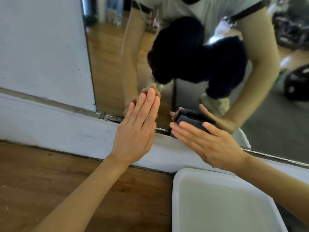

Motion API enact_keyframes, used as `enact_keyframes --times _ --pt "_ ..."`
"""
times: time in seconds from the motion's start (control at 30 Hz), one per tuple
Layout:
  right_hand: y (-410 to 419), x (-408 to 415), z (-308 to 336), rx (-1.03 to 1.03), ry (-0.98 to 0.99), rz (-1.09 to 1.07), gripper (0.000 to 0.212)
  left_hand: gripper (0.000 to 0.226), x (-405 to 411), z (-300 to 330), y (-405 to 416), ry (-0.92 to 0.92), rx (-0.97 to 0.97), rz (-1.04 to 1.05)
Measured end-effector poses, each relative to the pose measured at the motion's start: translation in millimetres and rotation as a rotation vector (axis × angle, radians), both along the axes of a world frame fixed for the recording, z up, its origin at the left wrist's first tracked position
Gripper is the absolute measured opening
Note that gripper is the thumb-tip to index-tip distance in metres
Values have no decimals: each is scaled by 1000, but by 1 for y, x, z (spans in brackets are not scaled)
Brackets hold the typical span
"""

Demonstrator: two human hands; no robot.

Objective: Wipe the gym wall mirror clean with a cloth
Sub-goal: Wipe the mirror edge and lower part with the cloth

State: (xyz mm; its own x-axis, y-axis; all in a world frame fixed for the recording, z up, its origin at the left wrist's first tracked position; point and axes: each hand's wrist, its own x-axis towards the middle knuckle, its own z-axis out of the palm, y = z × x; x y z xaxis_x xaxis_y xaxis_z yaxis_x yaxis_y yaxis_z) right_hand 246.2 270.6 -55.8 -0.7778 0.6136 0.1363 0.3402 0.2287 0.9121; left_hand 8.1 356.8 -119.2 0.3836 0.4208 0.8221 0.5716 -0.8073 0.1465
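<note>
**Cloth at mirror's bottom edge, R hand pressing**

Your right hand has the cloth under it, fingers straight and spread, pressing it flat vs. the glass rather than curling round it. Cloth sits at the mirror's bottom edge, just above the dark frame strip, w/ a bit hanging down over the white baseboard. Your left hand is flat too, fingers straight and together, tips on the glass near the mirror's bottom-left corner; it holds nothing, prob. just bracing you.

Handling: cloth looks soft, folded into a thick pad, so it should be light and will bunch or slide if you press w/ fingertips only. Keep the whole palm on it, thumb on one edge. Glass is stiff but breakable; steady pressure, no leaning hard.

Looks: cloth is dark grey-blue, folded in layers, can't tell if it's wet. Mirror is frameless at the left, set in a white wall; the glass reflects you crouching. Smears or dust not clear enough to judge.

White tub sits on the wood floor just below your right hand, near the baseboard.
</note>
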Motion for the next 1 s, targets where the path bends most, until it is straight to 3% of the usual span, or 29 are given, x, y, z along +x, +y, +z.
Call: enact_keyframes --times 0.17,0.3,0.4,0.63,0.77,0.87,1.0 --pt "-33 51 16 -67 45 -94 57 75 2 2 0 -16 -11 8" --pt "-1 -3 10 10 114 -13 57 76 6 -1 0 -37 1 41" --pt "12 -22 4 -11 55 41 58 75 6 -2 -1 -33 22 56" --pt "-51 82 21 24 96 -111 64 66 8 -2 -1 -35 2 85" --pt "-16 29 23 87 200 -23 58 69 19 1 -15 -82 -36 66" --pt "0 4 16 90 133 16 57 74 43 0 -30 -61 -24 -4" --pt "-35 71 22 83 51 -26 58 73 60 -2 -32 -67 -54 -13"
